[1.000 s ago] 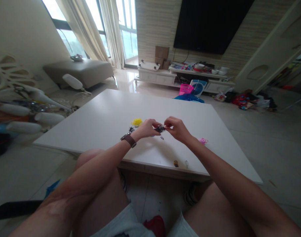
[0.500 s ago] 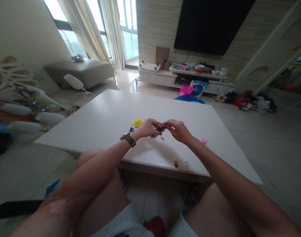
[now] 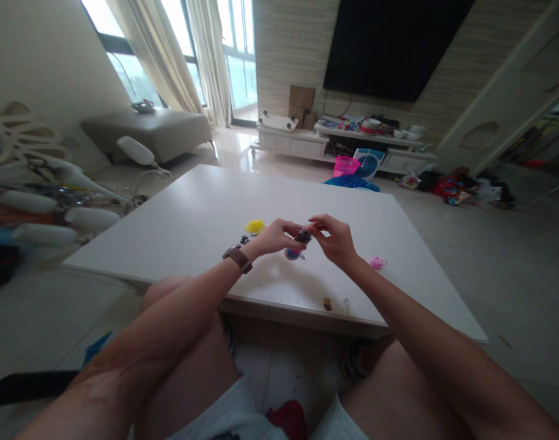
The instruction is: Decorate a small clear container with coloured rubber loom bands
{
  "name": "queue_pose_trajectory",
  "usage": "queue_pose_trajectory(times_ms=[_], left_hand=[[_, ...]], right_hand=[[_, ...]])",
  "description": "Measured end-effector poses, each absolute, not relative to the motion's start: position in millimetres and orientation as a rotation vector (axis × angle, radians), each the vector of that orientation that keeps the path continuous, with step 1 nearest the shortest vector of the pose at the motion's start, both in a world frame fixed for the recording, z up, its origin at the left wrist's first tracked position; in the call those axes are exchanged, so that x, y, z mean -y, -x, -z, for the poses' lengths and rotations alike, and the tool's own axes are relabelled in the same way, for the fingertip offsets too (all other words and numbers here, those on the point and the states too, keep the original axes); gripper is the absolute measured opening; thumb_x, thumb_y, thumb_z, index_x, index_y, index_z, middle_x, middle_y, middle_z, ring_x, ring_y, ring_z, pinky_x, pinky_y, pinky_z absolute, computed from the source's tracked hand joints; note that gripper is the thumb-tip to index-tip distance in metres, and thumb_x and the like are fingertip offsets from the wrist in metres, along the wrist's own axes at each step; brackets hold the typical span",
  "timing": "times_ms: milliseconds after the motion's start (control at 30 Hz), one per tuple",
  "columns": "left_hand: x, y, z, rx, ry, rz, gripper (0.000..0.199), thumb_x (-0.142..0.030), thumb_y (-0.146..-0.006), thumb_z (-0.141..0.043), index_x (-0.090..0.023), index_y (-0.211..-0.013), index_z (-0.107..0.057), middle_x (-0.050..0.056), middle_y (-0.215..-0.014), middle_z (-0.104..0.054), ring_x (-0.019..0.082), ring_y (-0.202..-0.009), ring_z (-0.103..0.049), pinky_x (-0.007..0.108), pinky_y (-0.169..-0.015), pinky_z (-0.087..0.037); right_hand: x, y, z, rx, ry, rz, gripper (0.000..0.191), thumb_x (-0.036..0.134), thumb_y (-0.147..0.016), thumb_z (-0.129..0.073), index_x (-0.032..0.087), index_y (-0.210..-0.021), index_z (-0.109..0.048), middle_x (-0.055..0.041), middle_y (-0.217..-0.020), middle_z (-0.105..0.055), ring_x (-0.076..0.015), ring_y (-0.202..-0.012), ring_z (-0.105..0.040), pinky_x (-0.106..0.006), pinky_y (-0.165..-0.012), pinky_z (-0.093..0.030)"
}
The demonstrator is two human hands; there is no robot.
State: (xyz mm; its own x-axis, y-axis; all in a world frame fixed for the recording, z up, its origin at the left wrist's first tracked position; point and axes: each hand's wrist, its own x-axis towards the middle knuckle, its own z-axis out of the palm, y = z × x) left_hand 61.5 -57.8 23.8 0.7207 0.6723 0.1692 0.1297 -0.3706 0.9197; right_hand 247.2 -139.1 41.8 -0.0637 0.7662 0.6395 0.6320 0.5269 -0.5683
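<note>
My left hand (image 3: pixel 280 236), with a watch on its wrist, grips a small clear container (image 3: pixel 303 236) with dark bits inside, held above the table. At the container's upper end, the fingers of my right hand (image 3: pixel 333 235) are pinched together; what lies between them is too small to make out. Just below the container is a round blue and pink thing (image 3: pixel 292 253), partly covered by my left hand. A heap of thin yellow bands (image 3: pixel 254 227) lies beyond my left wrist, with small black pieces (image 3: pixel 244 240) nearer me.
On the white table (image 3: pixel 206 208), a pink item (image 3: pixel 377 263) lies right of my right forearm. A small brown and yellow object (image 3: pixel 327 304) and a clear one (image 3: pixel 347 305) sit by the near edge. Beyond the table stands a pink basket (image 3: pixel 345 165).
My right hand has shifted slightly right and up, its fingers more curled. The container is now tilted more upright, and more of the blue and pink thing shows.
</note>
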Motion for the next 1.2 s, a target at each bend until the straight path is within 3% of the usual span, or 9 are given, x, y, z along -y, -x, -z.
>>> queue_pose_trajectory(times_ms=[233, 500, 600, 700, 833, 1000, 1200], left_hand=[[57, -60, -27, -0.583, -1.846, -0.662, 0.040, -0.024, -0.066, -0.081, -0.016, -0.105, -0.078, 0.006, -0.091, -0.076, 0.020, -0.089, -0.070, 0.031, -0.081, -0.056], [56, -60, -27, -0.569, -1.838, -0.685, 0.047, -0.028, -0.064, -0.084, -0.017, -0.109, -0.077, 0.006, -0.093, -0.076, 0.020, -0.088, -0.069, 0.032, -0.082, -0.056], [58, -59, -30, -0.564, -1.837, -0.691, 0.043, -0.027, -0.064, -0.083, -0.016, -0.106, -0.078, 0.005, -0.091, -0.076, 0.020, -0.088, -0.069, 0.031, -0.080, -0.055], [61, -59, -32, -0.564, -1.841, -0.700, 0.040, -0.026, -0.065, -0.082, -0.015, -0.103, -0.078, 0.005, -0.086, -0.075, 0.019, -0.083, -0.069, 0.028, -0.076, -0.055], [64, -59, -32, -0.604, -1.895, -0.713, 0.030, -0.029, -0.063, -0.082, -0.012, -0.088, -0.078, 0.002, -0.074, -0.070, 0.016, -0.071, -0.065, 0.026, -0.065, -0.051], [65, -58, -30, -0.611, -1.903, -0.697, 0.020, -0.024, -0.061, -0.082, -0.010, -0.072, -0.072, 0.002, -0.070, -0.068, 0.015, -0.068, -0.063, 0.024, -0.063, -0.050], [64, -62, -33, -0.539, -1.831, -0.675, 0.035, -0.027, -0.063, -0.083, -0.012, -0.094, -0.078, 0.004, -0.080, -0.074, 0.017, -0.074, -0.068, 0.026, -0.067, -0.053]], right_hand=[[149, -241, -55, 1.768, 1.156, -0.179, 0.023, 0.031, -0.097, -0.054, 0.026, -0.119, -0.057, -0.0033, -0.089, -0.073, -0.0214, -0.090, -0.072, -0.036, -0.083, -0.056], [150, -245, -61, 1.701, 1.179, -0.185, 0.023, 0.039, -0.100, -0.049, 0.024, -0.115, -0.057, -0.0031, -0.090, -0.070, -0.0199, -0.083, -0.071, -0.034, -0.080, -0.052], [151, -247, -62, 1.821, 1.200, -0.141, 0.025, 0.040, -0.100, -0.047, 0.025, -0.118, -0.058, -0.0057, -0.098, -0.071, -0.0228, -0.093, -0.070, -0.038, -0.086, -0.048], [152, -248, -63, 2.047, 1.240, -0.081, 0.028, 0.038, -0.101, -0.046, 0.024, -0.124, -0.055, -0.0079, -0.103, -0.073, -0.0269, -0.110, -0.064, -0.046, -0.100, -0.036], [152, -245, -64, 2.271, 1.287, -0.105, 0.032, 0.040, -0.103, -0.041, 0.023, -0.128, -0.050, -0.0103, -0.113, -0.072, -0.0290, -0.126, -0.053, -0.048, -0.102, -0.026], [147, -242, -67, 2.392, 1.294, -0.242, 0.034, 0.047, -0.103, -0.038, 0.025, -0.124, -0.052, -0.0099, -0.121, -0.069, -0.0284, -0.121, -0.054, -0.047, -0.101, -0.024], [150, -249, -69, 2.139, 1.263, -0.206, 0.026, 0.037, -0.104, -0.039, 0.023, -0.118, -0.055, -0.0059, -0.107, -0.074, -0.0248, -0.105, -0.065, -0.043, -0.098, -0.026]])
